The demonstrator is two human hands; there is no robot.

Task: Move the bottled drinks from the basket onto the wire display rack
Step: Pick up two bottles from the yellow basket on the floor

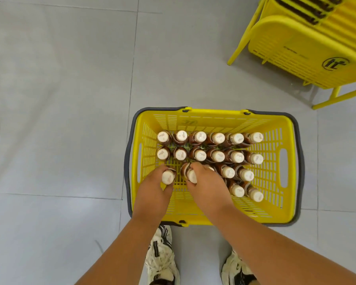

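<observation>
A yellow plastic basket [214,118] with grey handles stands on the floor in front of my feet. Several brown bottled drinks with white caps [217,156] stand upright in rows inside it. My left hand [152,188] reaches into the near left part and grips one bottle [168,176] by its neck. Beside it, my right hand [208,182] curls its fingers round the neck of another bottle [192,175]. No wire display rack shows in this view.
A stack of yellow baskets [308,58] on a yellow metal stand [243,38] occupies the top right corner. Grey floor tiles [60,99] spread to the left and beyond the basket. My two sneakers [162,258] stand just behind the basket's near rim.
</observation>
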